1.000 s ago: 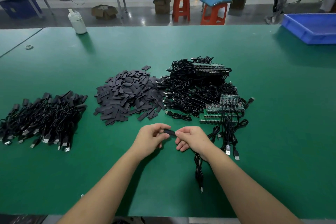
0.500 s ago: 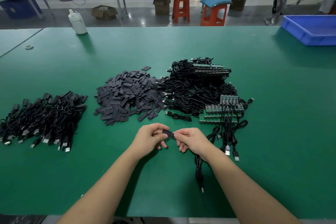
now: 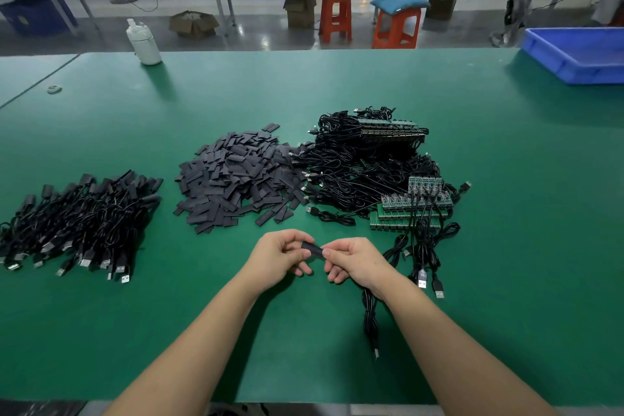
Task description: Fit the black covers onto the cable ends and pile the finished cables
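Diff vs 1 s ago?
Barely any. Both hands keep their grip on the black cover, left hand and right hand nudging slightly as it goes on. Cable still hangs below the right wrist. All three piles unchanged.

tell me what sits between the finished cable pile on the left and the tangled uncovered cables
The heap of loose black covers lies between the finished cables and the uncovered cables, seen in the head view.

Factory assembly floor: long green table (image 3: 439,118) carrying bulk cable piles (image 3: 364,162), plastic stools (image 3: 335,15) and cardboard boxes (image 3: 193,24) sitting behind.
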### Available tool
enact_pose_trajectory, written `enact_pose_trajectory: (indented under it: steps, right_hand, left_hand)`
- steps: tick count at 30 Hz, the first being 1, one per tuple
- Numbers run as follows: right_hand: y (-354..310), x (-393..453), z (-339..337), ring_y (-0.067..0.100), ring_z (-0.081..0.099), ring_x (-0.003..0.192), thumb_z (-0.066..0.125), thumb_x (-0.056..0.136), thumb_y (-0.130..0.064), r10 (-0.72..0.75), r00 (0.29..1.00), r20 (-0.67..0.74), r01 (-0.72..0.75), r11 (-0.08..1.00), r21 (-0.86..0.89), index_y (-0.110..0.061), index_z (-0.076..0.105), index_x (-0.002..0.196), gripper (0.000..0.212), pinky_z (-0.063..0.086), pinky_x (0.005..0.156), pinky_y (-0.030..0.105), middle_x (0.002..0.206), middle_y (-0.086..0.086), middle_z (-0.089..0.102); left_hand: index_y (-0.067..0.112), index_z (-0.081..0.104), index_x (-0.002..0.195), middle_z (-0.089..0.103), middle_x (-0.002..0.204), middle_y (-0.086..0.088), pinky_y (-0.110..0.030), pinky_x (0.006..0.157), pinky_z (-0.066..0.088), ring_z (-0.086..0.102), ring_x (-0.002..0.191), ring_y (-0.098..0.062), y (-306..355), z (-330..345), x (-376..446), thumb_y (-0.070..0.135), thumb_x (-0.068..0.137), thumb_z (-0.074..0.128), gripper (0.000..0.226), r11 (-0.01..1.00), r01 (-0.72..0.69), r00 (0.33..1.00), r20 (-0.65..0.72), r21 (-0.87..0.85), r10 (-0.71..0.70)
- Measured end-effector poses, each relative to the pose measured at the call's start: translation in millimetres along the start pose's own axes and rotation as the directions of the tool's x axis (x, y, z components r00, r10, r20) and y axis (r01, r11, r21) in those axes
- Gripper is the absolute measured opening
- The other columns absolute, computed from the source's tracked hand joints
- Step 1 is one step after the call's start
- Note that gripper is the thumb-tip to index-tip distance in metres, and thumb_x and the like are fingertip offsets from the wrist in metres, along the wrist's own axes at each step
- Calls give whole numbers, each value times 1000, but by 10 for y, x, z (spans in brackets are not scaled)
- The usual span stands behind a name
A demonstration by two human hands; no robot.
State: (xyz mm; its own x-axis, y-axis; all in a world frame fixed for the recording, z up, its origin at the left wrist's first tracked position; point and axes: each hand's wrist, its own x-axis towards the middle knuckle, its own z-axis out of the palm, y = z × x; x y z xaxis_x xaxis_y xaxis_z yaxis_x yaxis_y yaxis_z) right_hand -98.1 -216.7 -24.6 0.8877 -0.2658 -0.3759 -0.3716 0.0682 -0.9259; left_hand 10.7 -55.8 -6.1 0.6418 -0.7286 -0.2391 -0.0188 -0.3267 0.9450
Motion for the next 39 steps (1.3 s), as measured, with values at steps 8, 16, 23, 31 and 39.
enact_pose_trajectory:
  steps: [8,16,23,31,39]
  right_hand:
    - [-18,-11,5,14,68,61,61,99,-11,9,1000,6,-9,1000,-7,-4,67,103,10,55,56,22,72,4,71]
    - [-162,-8,91,16,73,72,58,101,-14,1,996,-94,15,984,177,-2,62,114,18,58,65,25,83,5,77]
    - [-740,67,451,24,74,100,41,108,-13,-89,957,-276,254,714,652,-4,44,121,16,60,85,31,108,13,75]
    - [-864,193,666,18,71,104,51,104,-15,-91,946,-310,266,762,590,-12,55,111,9,56,93,31,113,10,72]
    - [27,-12,244,16,51,127,52,102,-35,-326,907,-266,0,631,-776,-20,44,144,46,41,107,32,140,1,53]
  left_hand:
    - [3,66,107,75,92,-14,-30,64,58,71,69,-25,15,0,18,-6,93,59,18,999,-5,1000,1,39,5]
    - [26,57,126,74,98,-3,-17,81,53,70,88,-9,116,42,-44,9,93,65,37,989,-33,993,-120,-147,15]
    - [1,68,100,71,84,-9,-28,74,55,65,78,-22,219,267,-296,11,100,55,16,961,39,999,3,-274,-39]
    - [15,72,82,67,67,2,-19,56,43,54,57,-8,265,-94,-413,18,90,70,9,994,-24,964,-264,-103,-4]
    - [22,74,93,74,85,0,-28,64,48,64,72,-19,263,-1766,-401,30,92,61,15,745,331,642,-717,578,271]
